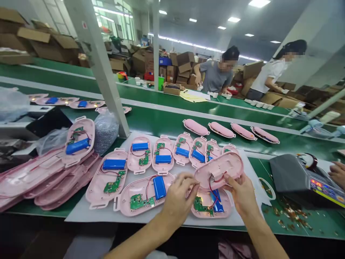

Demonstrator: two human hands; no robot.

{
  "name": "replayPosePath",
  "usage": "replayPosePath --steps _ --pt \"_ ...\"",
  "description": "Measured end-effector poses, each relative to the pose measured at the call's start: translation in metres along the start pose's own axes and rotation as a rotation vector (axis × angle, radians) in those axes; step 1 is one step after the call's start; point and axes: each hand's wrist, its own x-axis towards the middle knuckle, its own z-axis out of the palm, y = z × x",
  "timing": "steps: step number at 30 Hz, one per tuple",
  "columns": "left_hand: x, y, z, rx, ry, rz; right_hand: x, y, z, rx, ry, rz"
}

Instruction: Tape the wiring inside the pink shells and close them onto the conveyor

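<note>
My left hand (179,197) and my right hand (241,192) hold a pink plastic cover (219,169) tilted up between them, fingers pinched on its left and right ends. Red and black wires run from the cover down to a pink base shell (211,205) lying under my hands, with a green circuit board and a blue battery in it. Several more open pink shells (147,192) with batteries and boards lie in rows on a white sheet (107,214).
A stack of pink shells (40,176) lies at the left. A grey tape dispenser (299,176) stands at the right beside another person's hand (338,172). Closed pink units (230,130) lie on the green belt. Two people work at the far line. A white post (105,72) rises ahead.
</note>
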Motion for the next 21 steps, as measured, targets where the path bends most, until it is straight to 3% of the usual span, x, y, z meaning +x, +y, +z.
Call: replayPosePath --steps 3,10,15,17,19,21 --pt "0.004 0.000 0.006 0.091 0.124 0.072 -0.022 0.005 0.012 0.086 0.041 0.011" --pt "0.007 -0.010 0.022 -0.231 0.130 -0.046 -0.044 0.025 0.028 0.159 0.129 0.018" --pt "0.008 -0.011 0.027 -0.517 0.103 -0.357 -0.044 0.030 0.016 0.049 0.144 0.024" --pt "0.010 -0.010 0.027 -0.646 0.048 -0.468 -0.039 0.021 0.010 -0.076 0.167 -0.101" --pt "0.014 -0.009 0.026 -0.690 -0.002 -0.507 -0.027 0.003 0.007 -0.286 0.253 -0.389" --pt "0.018 -0.009 0.024 -0.700 -0.032 -0.507 -0.010 -0.019 0.010 -0.608 0.181 -0.690"
